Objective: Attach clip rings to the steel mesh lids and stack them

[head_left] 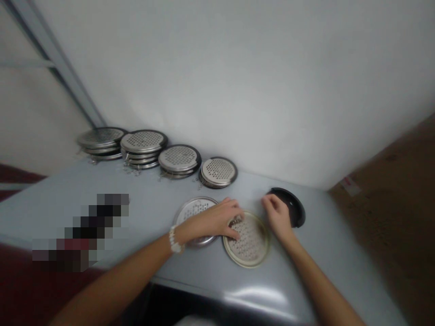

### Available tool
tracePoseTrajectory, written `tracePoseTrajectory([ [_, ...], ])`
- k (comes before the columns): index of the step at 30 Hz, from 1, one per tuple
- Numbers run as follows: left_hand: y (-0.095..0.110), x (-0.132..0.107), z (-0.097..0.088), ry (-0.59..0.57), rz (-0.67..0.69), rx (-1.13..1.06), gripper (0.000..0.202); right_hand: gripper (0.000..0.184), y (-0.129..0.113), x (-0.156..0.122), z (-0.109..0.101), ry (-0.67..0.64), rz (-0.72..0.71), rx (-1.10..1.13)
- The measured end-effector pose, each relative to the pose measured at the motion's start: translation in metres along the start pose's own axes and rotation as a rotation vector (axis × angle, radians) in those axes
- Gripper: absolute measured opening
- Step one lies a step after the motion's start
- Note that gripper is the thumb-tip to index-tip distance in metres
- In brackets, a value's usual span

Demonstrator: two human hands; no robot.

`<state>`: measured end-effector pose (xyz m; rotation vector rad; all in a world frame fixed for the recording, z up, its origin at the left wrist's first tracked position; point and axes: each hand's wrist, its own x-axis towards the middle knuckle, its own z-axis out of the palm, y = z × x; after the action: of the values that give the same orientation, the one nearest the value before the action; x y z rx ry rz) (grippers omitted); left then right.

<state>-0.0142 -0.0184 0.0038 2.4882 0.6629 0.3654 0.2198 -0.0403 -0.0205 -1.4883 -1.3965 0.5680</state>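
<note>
My left hand (227, 219), with a white bracelet at the wrist, reaches over a round, cream-rimmed disc (249, 246) with perforations like a grater. Its fingers curl toward the thumb around a small dark, shiny cluster that I cannot make out. Partly under that forearm lies a silver perforated disc (194, 209). My right hand (278, 217) is closed, thumb against fingertips, just right of the cream-rimmed disc. What it pinches, if anything, is hidden. A shallow black round dish (295, 209) sits behind the right hand, overlapped by it.
Several stacks of perforated metal discs with black rims (144, 141) stand along the wall (238, 81), small metal bits hanging at their left sides. The grey table (136, 213) has a front edge near me. A pixelated patch (91, 231) covers something at left.
</note>
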Motion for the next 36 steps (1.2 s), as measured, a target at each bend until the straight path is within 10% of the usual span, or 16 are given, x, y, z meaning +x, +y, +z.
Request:
tracePoseTrajectory([
  [36, 0.003, -0.002, -0.009, -0.11, 0.021, 0.013, 0.039, 0.033, 0.002, 0.0, 0.001, -0.013, -0.004, -0.003],
])
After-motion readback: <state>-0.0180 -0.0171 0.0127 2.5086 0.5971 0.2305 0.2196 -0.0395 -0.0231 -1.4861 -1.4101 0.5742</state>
